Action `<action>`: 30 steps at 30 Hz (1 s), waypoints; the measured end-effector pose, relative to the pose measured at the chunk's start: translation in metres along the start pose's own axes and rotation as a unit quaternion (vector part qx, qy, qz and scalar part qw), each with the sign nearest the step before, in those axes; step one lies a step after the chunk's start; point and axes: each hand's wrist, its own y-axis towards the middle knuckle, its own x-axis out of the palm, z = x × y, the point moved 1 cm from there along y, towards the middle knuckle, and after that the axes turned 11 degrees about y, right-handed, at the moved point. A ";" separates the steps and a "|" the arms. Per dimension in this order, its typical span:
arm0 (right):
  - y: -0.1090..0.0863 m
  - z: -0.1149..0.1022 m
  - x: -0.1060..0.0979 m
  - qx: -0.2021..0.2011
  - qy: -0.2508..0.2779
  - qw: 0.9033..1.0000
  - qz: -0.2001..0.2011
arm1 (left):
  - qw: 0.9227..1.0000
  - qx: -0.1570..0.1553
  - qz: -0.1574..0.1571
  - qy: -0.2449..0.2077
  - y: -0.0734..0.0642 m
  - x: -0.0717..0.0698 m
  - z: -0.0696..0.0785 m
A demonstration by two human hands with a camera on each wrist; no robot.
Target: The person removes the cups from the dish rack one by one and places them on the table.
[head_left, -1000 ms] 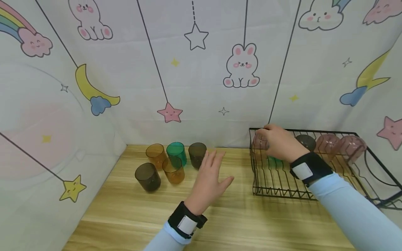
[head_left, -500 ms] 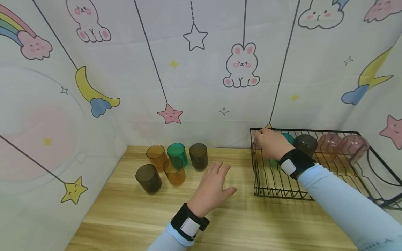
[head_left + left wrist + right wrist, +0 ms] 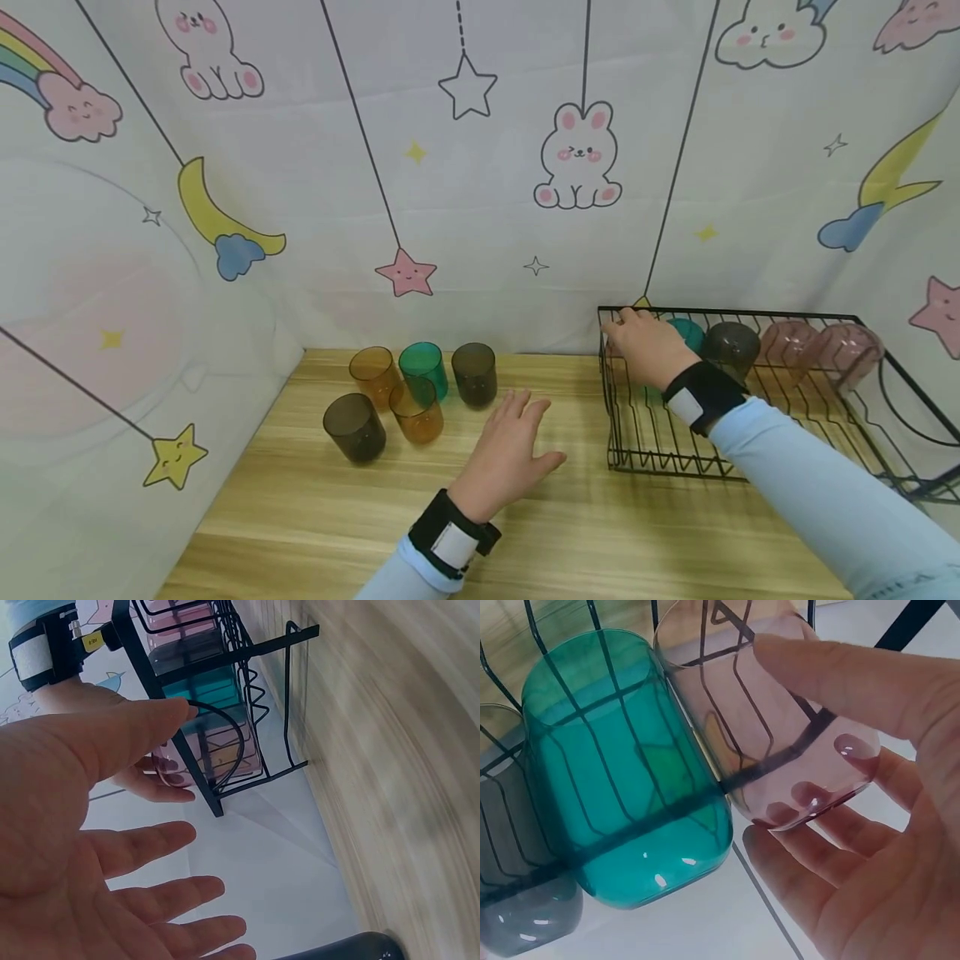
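My right hand is at the left end of a black wire dish rack. Its thumb and fingertips grip the base end of a clear pink glass, which rests upside down against the rack wires. Beside that glass are an upturned teal glass and a grey one. Over the table, my left hand is held with fingers spread and nothing in it. Nearest to it are a smoky brown glass and an amber glass.
On the left part of the wooden table also stand another amber glass, a green glass and a dark brown glass, all upright. Two pink glasses occupy the rack's right side. Printed cloth hangs behind.
My right hand has shifted slightly left and lower onto the pink glass, uncovering the teal glass. The left hand moved back a little from the brown glass.
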 end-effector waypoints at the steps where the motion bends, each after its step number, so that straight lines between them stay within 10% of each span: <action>1: -0.001 0.000 0.000 -0.001 -0.001 1.000 0.003 | 1.000 -0.001 0.000 0.000 0.000 0.000 0.000; 16: -0.020 -0.005 -0.008 0.015 0.004 1.000 0.003 | 1.000 -0.018 0.006 -0.007 -0.008 -0.002 0.006; 30: -0.054 -0.012 -0.059 0.049 0.015 0.998 0.031 | 0.999 -0.030 0.014 -0.018 -0.012 -0.003 0.009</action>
